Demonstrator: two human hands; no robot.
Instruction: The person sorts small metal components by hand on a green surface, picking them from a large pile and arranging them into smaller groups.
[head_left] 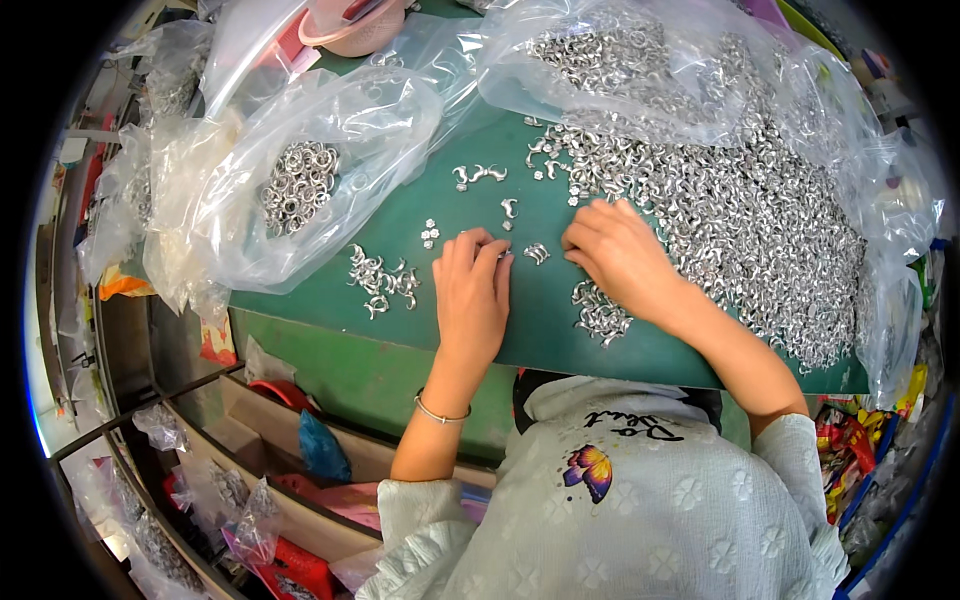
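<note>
My left hand (pixel 472 278) rests at the green tabletop near its front edge. Its thumb and forefinger pinch a small silver bit at their tips, mostly hidden. Across from it, my right hand (pixel 625 262) has its fingers curled toward the thumb; what they hold, if anything, is hidden. Between the hands lies a little group of curved silver metal pieces (pixel 537 254). Just beyond my left fingers are a curved silver piece (pixel 509 208) and small flower-shaped metal bits (pixel 430 234). Below my right hand sits a small heap of curved pieces (pixel 602 318).
A huge pile of silver pieces (pixel 760 240) spreads over the right side, partly under clear plastic. At left, an open plastic bag (pixel 385 130) holds metal rings (pixel 302 180). More loose pieces (pixel 382 280) lie left of my left hand. A pink basin (pixel 355 35) stands far back.
</note>
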